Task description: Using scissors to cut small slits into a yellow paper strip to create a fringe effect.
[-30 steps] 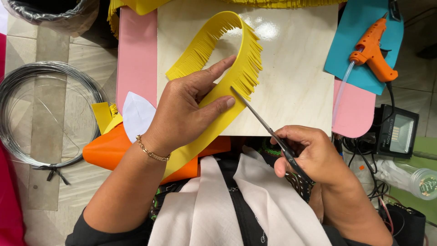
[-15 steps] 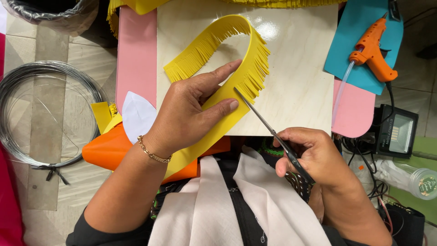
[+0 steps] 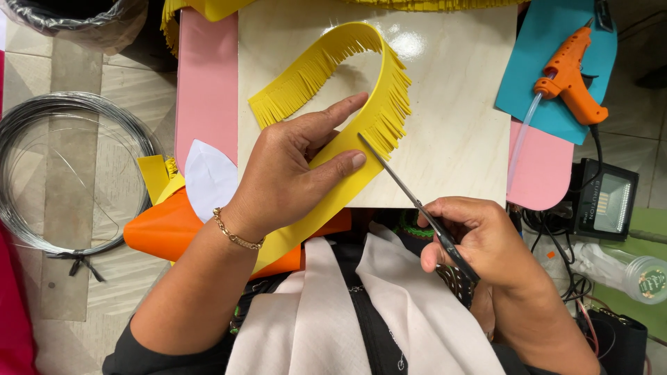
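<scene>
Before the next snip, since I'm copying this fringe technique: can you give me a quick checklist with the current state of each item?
1. Left hand pinches the yellow foam strip: ok.
2. Left fingertips clear of the blades: not ok, one lies very close beside them.
3. Scissors tip meets the strip's uncut edge beside the last fringe cut: ok.
4. Right hand grips the handles: ok.
5. Blades open for a cut: cannot tell.
6. Orange glue gun lies aside on the blue sheet: ok.

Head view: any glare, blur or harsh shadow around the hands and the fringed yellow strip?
Head view: a bright glare patch on the glossy pale wooden board just above the fringed yellow foam strip; left hand, right hand and slim metal scissors are sharp, with only soft shadows beneath them.
</scene>
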